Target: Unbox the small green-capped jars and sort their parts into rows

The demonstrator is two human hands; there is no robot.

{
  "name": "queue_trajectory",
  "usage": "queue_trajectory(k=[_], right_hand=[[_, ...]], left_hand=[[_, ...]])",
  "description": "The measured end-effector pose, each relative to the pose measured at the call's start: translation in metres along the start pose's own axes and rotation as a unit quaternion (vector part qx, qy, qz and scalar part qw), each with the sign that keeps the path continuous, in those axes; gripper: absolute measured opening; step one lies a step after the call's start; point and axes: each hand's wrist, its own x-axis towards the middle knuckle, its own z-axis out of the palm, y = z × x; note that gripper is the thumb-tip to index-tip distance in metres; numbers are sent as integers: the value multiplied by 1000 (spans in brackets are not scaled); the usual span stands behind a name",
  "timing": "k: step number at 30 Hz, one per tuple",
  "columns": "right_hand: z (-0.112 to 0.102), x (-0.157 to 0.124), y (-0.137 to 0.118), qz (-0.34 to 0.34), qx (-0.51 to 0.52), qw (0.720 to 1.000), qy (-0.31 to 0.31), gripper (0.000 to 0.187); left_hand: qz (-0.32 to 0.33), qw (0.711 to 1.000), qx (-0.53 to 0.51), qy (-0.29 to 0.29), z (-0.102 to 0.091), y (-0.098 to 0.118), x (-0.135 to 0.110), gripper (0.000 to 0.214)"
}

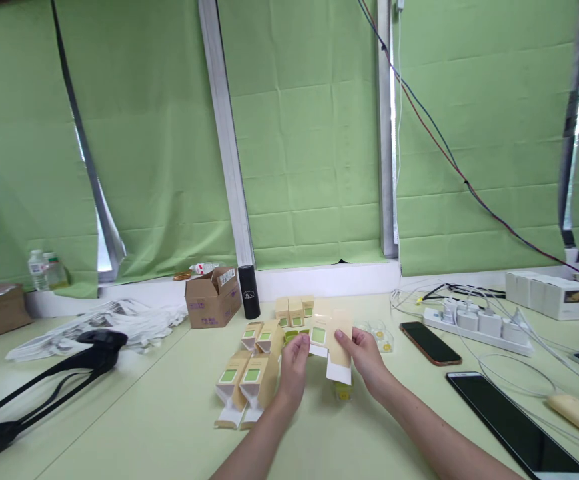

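Both my hands hold one flat tan carton with a green label [330,337] above the pale green table [169,427]. My left hand [293,370] pinches its left edge, fingers closed. My right hand [364,360] grips its right side, thumb on the face. Just left of my hands lie two folded tan cartons with green labels [244,390], with two more cartons [262,337] behind them. Several upright small cartons [294,310] stand further back. A small yellow-green item [342,392] lies on the table under the held carton.
An open brown cardboard box [213,297] and a black cylinder [249,291] stand at the back. Right: two phones [429,343], a tablet [509,420], a power strip with chargers [479,323], white boxes [549,290]. Left: a black strap device [49,380], white gloves [119,323].
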Motion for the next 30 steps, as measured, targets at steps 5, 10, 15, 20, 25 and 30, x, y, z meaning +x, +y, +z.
queue_trajectory(k=[5,10,15,20,25,30], right_hand=[[-1,2,3,-6,5,1000,-13,61],[-1,2,5,-10,2,1000,-15,59],[2,2,6,-31,-27,999,-16,62],[2,-1,5,-87,-40,995,-37,51],[-3,-4,0,-183,-158,970,25,14],[-5,-9,0,-320,-226,919,30,11]], left_hand=[[-15,1000,2,-10,-2,-10,3,49],[-23,999,35,-22,-4,-15,4,50],[-6,998,66,-8,-7,-14,6,49],[26,994,97,38,-8,-13,9,49],[44,992,100,68,-6,-14,9,39],[69,989,116,54,-8,-18,9,32]])
